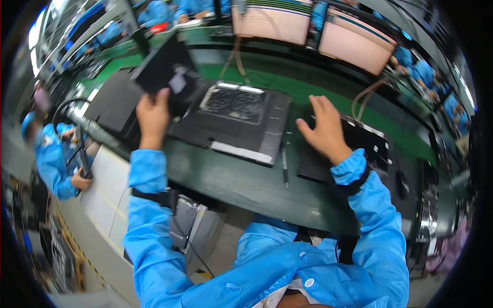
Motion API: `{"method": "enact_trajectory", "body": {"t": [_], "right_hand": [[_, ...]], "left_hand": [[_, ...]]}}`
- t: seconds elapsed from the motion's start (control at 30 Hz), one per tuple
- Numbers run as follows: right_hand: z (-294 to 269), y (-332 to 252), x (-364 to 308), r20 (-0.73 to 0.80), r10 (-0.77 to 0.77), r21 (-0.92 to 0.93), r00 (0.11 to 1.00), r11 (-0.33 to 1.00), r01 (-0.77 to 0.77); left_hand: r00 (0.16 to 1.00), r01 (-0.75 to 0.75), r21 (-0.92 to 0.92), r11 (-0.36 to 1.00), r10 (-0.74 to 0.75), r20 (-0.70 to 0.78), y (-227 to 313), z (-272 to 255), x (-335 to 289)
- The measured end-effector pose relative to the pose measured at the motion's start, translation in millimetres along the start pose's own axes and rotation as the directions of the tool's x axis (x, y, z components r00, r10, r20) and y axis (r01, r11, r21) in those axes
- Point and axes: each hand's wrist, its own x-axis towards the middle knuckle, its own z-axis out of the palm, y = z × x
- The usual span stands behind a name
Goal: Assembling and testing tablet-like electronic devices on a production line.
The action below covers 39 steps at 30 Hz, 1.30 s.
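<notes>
My left hand (153,115) pinches the near edge of a dark flat panel (167,64), thin like a laptop or its lid. The panel is tilted up and carries a pale label. Beside it lies a black foam pad (277,118) with two round fans (233,105) under a grille and white strips along its edges. My right hand (326,128) holds nothing, its fingers stretched out and thumb apart, above the bench at the left edge of a dark, flat, laptop-like device (365,146). A dark pen (285,167) lies between the pad and that device.
A black pad (115,100) lies at the left. Two lit monitors (272,19) stand behind the green bench (246,177); cables hang before them. A mouse (402,185) is at the right. A person in blue (54,159) holds a dark device beyond the left end.
</notes>
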Motion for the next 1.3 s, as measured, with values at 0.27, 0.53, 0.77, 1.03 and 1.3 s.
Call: {"method": "enact_trajectory", "body": {"t": [0.27,0.53,0.77,1.03,1.3], "right_hand": [[33,15,-37,0.023,0.143,-0.017,0.989,0.990,-0.143],[36,8,-39,0.008,0.152,0.000,0.988,0.988,-0.152],[23,8,-38,-0.122,0.160,0.117,0.980,0.982,-0.145],[-143,75,-100,-0.363,-0.022,-0.017,0.932,1.000,0.017],[-284,318,-319,-0.252,0.803,-0.666,0.539,0.260,-0.699]], "left_hand": [[0.883,0.463,-0.306,0.832,-0.404,0.238,-66,-11,70],[0.895,0.379,0.252,0.890,-0.422,0.147,-16,-33,57],[0.992,0.104,0.766,0.635,-0.006,-0.129,11,-20,13],[0.944,0.118,-0.125,0.985,-0.072,0.321,72,24,-179],[0.763,0.456,-0.343,0.822,-0.162,0.626,137,67,-281]]}}
